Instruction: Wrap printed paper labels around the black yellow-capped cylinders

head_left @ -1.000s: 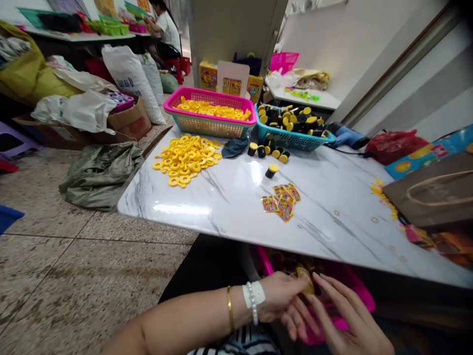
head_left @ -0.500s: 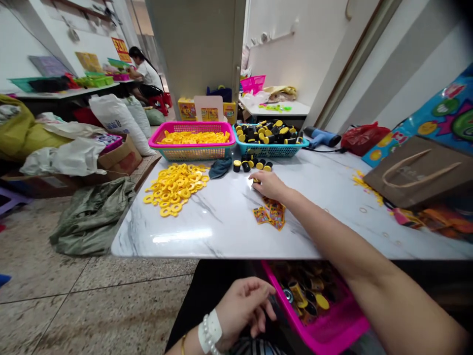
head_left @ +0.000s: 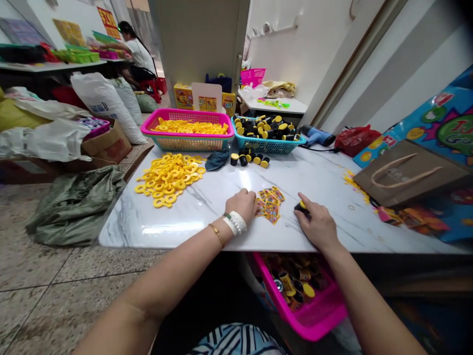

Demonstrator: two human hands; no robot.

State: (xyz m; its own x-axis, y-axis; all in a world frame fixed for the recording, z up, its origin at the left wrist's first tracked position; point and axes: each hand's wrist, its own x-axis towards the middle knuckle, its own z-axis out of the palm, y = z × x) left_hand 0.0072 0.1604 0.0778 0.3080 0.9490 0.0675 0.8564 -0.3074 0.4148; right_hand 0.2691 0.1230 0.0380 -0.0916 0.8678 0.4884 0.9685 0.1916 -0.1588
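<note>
Labels (head_left: 271,206) lie in a small overlapping group near the front edge of the table (head_left: 207,229), between the two hands in the head view. Their print is colourful but too small to read. Left hand (head_left: 240,204): fingers drawn narrow at the left side of the group; whether they grip a label cannot be told. Right hand (head_left: 320,224): thumb and fingers closed on a black jar (head_left: 301,209) with a yellow end, right of the labels.

Large lettering on the blue bag (head_left: 424,116) is partly cut off by the frame; pale print on the brown paper bag (head_left: 399,172) is illegible. Characters on the red poster (head_left: 109,23) are blurred.

Marbled tabletop gives sideways room between the yellow rings (head_left: 172,175) and the left hand, and between the right hand and the paper bag. Two baskets border the far side. Below the front edge, a pink bin (head_left: 314,325) holds more jars.
</note>
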